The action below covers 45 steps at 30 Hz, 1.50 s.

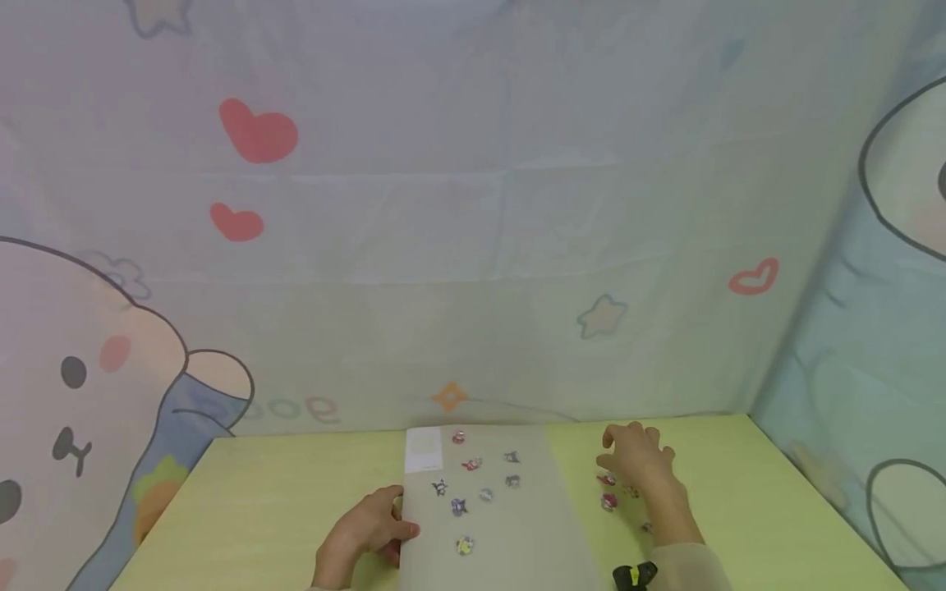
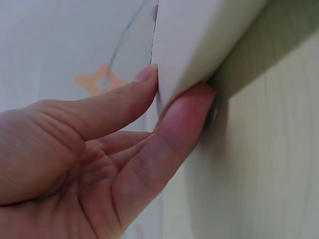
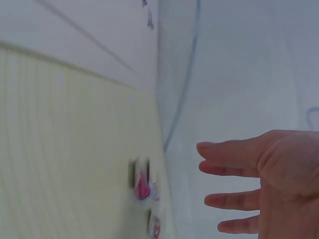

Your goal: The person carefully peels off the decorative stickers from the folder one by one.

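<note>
A large pale board (image 1: 517, 533) lies in the middle of the table, with several small cartoon-character pieces on its face, among them a yellow one (image 1: 465, 545) and a purple one (image 1: 459, 506). My left hand (image 1: 373, 524) pinches the board's left edge, thumb on top and a finger underneath, as the left wrist view shows. Right of the board, my right hand (image 1: 641, 461) hovers over a loose group of similar pieces. Its fingers are spread and loosely bent, with nothing between them. A pink-topped piece (image 3: 142, 188) stands on the table below that hand in the right wrist view.
A white label (image 1: 424, 450) covers the board's upper left corner. The yellow table (image 1: 754, 509) ends at a printed cloth backdrop (image 1: 473, 230). Near the right forearm, a red piece (image 1: 608, 501) lies on the table, and a black and yellow object (image 1: 634, 576) shows at the wrist.
</note>
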Motion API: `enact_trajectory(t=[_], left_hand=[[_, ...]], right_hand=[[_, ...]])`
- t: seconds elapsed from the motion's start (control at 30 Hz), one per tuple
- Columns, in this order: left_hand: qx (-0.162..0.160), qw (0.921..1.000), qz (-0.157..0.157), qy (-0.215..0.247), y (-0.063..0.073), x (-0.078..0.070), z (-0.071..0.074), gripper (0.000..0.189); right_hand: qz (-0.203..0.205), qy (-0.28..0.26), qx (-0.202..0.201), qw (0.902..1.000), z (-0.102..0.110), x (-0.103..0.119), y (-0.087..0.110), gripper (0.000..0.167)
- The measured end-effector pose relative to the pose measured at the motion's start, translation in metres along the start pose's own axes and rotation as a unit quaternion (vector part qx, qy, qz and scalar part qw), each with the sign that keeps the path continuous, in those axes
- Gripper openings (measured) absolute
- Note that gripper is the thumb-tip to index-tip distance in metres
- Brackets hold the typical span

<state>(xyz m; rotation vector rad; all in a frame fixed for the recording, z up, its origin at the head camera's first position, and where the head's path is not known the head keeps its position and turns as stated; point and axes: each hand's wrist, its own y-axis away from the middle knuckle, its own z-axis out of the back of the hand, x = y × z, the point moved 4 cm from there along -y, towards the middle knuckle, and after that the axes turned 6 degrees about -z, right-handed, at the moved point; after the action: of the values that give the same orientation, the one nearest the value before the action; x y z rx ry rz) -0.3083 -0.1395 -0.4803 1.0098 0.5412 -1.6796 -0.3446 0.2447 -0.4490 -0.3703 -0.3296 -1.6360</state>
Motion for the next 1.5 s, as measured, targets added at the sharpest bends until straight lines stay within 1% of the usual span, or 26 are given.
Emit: enact_trajectory(t=[0.13, 0.3, 0.43, 0.57, 0.77, 0.83, 0.93, 1.03, 1.17, 1.33, 1.5], left_hand=[[0.001, 1.0, -0.002, -0.002, -0.001, 0.001, 0.001, 0.071], [0.0, 1.0, 0.006, -0.007, -0.001, 0.002, 0.001, 0.07], [-0.001, 1.0, 0.006, -0.002, 0.0, 0.003, 0.001, 0.067], [-0.003, 1.0, 0.007, 0.004, 0.0, 0.005, 0.002, 0.064], [-0.005, 1.0, 0.004, 0.002, 0.002, 0.007, 0.003, 0.063], [-0.007, 1.0, 0.002, 0.004, 0.002, 0.006, 0.004, 0.061], [-0.007, 1.0, -0.002, 0.005, 0.003, 0.006, 0.005, 0.058], [-0.006, 1.0, -0.007, 0.003, 0.004, 0.006, 0.005, 0.059], [-0.003, 0.9999, -0.01, 0.007, 0.003, 0.005, 0.003, 0.062], [-0.002, 0.9999, -0.006, 0.011, 0.0, 0.005, 0.003, 0.064], [0.01, 0.9999, -0.011, 0.0, -0.003, 0.003, 0.002, 0.067]], right_hand=[[0.031, 0.007, -0.003, 0.9995, 0.0, 0.017, 0.004, 0.027], [0.047, 0.003, 0.006, 0.9989, -0.005, 0.034, 0.008, 0.026], [0.067, -0.023, 0.001, 0.9975, -0.007, 0.049, 0.015, 0.026], [0.086, -0.053, 0.0, 0.9949, -0.011, 0.069, 0.021, 0.025], [0.081, -0.079, 0.023, 0.9933, -0.032, 0.098, 0.026, 0.023], [0.086, -0.083, 0.027, 0.9924, -0.039, 0.109, 0.028, 0.022], [0.104, -0.088, 0.034, 0.99, -0.049, 0.126, 0.033, 0.02], [0.131, -0.08, 0.039, 0.9874, -0.056, 0.141, 0.039, 0.017], [0.163, -0.057, 0.044, 0.984, -0.062, 0.155, 0.046, 0.013], [0.194, -0.032, 0.057, 0.9787, -0.069, 0.164, 0.049, 0.011], [0.218, 0.003, 0.072, 0.9732, -0.076, 0.167, 0.052, 0.012]])
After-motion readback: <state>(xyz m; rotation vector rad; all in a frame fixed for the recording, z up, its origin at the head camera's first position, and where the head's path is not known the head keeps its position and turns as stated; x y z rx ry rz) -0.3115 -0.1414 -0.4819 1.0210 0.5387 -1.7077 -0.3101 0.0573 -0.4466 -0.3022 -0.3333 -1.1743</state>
